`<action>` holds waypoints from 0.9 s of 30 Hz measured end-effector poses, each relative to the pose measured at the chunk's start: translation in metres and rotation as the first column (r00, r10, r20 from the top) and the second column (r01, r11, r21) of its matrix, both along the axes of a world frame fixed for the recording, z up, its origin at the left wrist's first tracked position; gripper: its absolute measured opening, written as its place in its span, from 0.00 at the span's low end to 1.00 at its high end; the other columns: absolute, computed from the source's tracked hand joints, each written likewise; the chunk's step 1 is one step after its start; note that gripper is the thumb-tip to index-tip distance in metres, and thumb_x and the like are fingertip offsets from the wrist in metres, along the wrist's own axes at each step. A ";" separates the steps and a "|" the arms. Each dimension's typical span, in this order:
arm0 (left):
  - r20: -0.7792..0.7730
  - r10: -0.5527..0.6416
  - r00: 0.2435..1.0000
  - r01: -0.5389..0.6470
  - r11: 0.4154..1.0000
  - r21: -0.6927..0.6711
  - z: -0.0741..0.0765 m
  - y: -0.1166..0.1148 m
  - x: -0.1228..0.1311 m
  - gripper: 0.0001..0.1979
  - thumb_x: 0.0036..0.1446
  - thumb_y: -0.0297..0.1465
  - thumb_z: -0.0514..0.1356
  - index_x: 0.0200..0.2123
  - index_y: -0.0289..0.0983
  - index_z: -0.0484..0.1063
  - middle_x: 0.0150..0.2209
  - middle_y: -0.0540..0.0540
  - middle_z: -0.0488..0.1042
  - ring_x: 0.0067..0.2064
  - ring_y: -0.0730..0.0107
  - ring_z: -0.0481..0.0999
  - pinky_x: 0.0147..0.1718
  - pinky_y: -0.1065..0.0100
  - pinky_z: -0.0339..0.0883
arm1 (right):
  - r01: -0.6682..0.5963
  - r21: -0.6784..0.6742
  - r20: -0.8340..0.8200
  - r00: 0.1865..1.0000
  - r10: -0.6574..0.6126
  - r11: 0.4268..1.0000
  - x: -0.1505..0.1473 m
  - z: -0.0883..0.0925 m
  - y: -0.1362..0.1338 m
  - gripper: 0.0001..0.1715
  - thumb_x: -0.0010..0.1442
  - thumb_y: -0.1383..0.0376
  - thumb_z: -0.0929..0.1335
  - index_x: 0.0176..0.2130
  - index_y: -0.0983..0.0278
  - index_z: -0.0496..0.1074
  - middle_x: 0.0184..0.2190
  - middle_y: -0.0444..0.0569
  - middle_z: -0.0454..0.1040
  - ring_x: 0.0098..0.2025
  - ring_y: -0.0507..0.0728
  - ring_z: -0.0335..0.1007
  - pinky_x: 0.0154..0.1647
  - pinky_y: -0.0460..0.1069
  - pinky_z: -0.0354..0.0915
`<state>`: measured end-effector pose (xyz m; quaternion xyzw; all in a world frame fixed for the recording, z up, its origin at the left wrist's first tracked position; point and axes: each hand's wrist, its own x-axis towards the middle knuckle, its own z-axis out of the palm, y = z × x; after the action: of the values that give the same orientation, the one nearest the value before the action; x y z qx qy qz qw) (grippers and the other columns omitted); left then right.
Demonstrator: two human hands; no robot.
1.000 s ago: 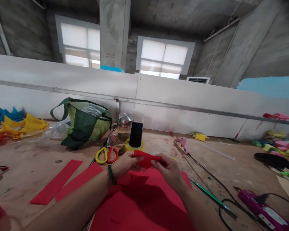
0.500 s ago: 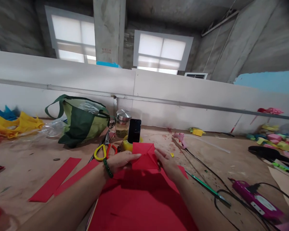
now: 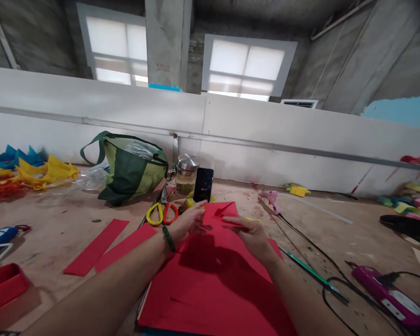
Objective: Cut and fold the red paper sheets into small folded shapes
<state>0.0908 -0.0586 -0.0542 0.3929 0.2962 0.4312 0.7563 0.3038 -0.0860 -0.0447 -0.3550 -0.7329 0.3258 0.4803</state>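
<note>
Both my hands hold a small folded red paper piece (image 3: 221,213) just above a stack of large red sheets (image 3: 210,284) on the table. My left hand (image 3: 189,225), with a dark green bead bracelet (image 3: 168,238) at the wrist, pinches the piece's left edge. My right hand (image 3: 249,229) grips its right side, fingers pressed along a fold. Just behind the paper stands a black phone (image 3: 203,185) on a yellow holder.
Two red paper strips (image 3: 101,245) lie left of the stack. Yellow and red scissors (image 3: 160,211), a glass jar (image 3: 186,174) and a green bag (image 3: 129,167) sit behind. A pink glue gun (image 3: 271,199), black cables and a purple tool (image 3: 388,295) lie right. A red box (image 3: 3,285) sits front left.
The folded red piece was lifted and turned, then held more level between both hands. The view shifted slightly, bringing the red box into sight at the left.
</note>
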 end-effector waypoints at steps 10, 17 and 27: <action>-0.189 0.003 0.982 0.083 0.892 0.445 0.013 -0.010 0.003 0.22 0.41 0.25 0.70 0.44 0.37 0.79 0.44 0.42 0.79 0.46 0.59 0.76 0.44 0.66 0.67 | 0.055 -0.074 -0.107 0.992 -0.063 0.996 -0.003 0.000 -0.001 0.10 0.52 0.59 0.73 0.37 0.57 0.82 0.37 0.48 0.82 0.41 0.60 0.77 0.45 0.55 0.72; -0.184 0.121 0.976 -0.022 0.884 0.467 0.012 -0.017 0.009 0.12 0.49 0.37 0.68 0.34 0.35 0.82 0.34 0.44 0.81 0.40 0.62 0.76 0.43 0.65 0.68 | 0.027 -0.207 -0.199 0.977 -0.069 0.978 -0.008 -0.001 -0.005 0.14 0.53 0.54 0.73 0.37 0.59 0.81 0.31 0.49 0.82 0.36 0.59 0.78 0.42 0.55 0.72; -0.058 0.345 0.937 -0.291 0.862 0.415 0.010 -0.025 0.022 0.24 0.47 0.39 0.68 0.47 0.35 0.75 0.38 0.46 0.78 0.37 0.69 0.75 0.35 0.71 0.69 | 0.117 -0.262 -0.329 0.922 -0.203 0.958 -0.022 -0.001 -0.009 0.18 0.49 0.53 0.76 0.30 0.64 0.73 0.26 0.45 0.77 0.31 0.57 0.77 0.36 0.51 0.72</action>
<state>0.1133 -0.0838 -0.0442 0.5121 0.3112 0.5749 0.5571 0.2815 -0.0953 -0.0461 -0.4048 -0.5589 0.4289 0.5829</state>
